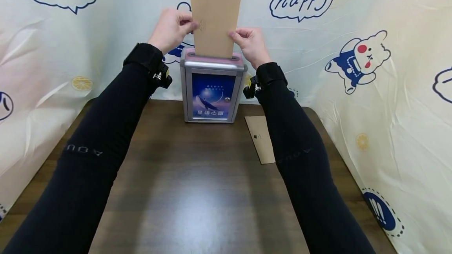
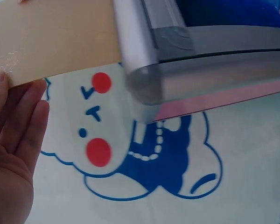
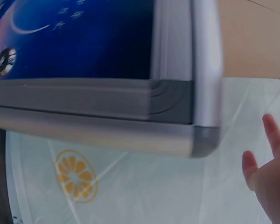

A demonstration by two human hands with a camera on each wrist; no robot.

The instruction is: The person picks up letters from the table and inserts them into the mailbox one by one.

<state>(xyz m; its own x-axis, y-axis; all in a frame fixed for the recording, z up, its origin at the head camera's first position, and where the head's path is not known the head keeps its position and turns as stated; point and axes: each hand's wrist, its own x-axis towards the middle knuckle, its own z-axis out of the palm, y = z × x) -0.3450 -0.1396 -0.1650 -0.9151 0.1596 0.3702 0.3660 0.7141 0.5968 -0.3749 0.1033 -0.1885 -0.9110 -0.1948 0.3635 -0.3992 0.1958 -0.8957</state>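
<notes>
A brown paper envelope (image 1: 216, 15) stands upright over the slot in the pink top of a silver-framed box (image 1: 213, 64), its lower end at the slot. My left hand (image 1: 174, 29) pinches the envelope's left edge between thumb and fingers. On the opposite edge, my right hand (image 1: 251, 44) pinches it with the thumb in front. The box front carries a blue picture panel with a whale and a round lock. In the left wrist view the envelope (image 2: 56, 39) runs up to the box's metal corner (image 2: 144, 84). The right wrist view shows only part of my right hand (image 3: 275, 177).
A second brown envelope (image 1: 260, 138) with a small dark mark lies on the wooden table (image 1: 197, 175), right of the box and partly behind my right sleeve. A printed cloth (image 1: 353, 19) with cartoon bears and "happy" bubbles hangs round the back and sides.
</notes>
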